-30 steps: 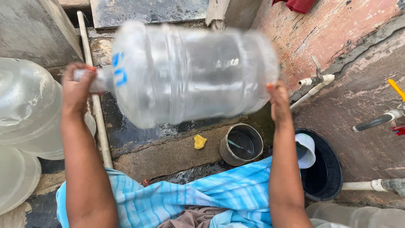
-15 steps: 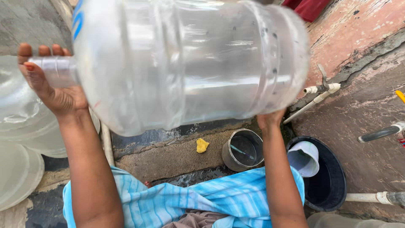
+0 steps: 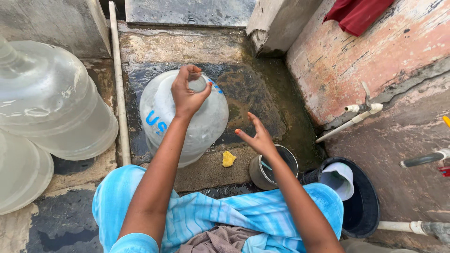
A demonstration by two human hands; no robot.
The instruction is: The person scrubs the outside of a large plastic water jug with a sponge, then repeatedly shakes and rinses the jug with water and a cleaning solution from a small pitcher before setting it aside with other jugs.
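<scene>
The left hand's point(image 3: 187, 93) grip now pinches the upright jug's point(image 3: 183, 117) neck, seemingly firm; right hand point(image 3: 258, 138) released, open.

Clear glossy plastic jug point(image 3: 187, 126) on wet, rough concrete floor point(image 3: 253, 89).

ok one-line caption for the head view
Left hand grips the neck of an upright jug; right hand hovers open beside it.

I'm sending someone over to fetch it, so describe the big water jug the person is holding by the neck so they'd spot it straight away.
Start at the wet concrete floor between the white pipe and the pink wall. The clear jug stands upright there, the left hand gripping its neck. Unlike the jugs lying on their sides left of the pipe, it has blue lettering on its shoulder.
</scene>
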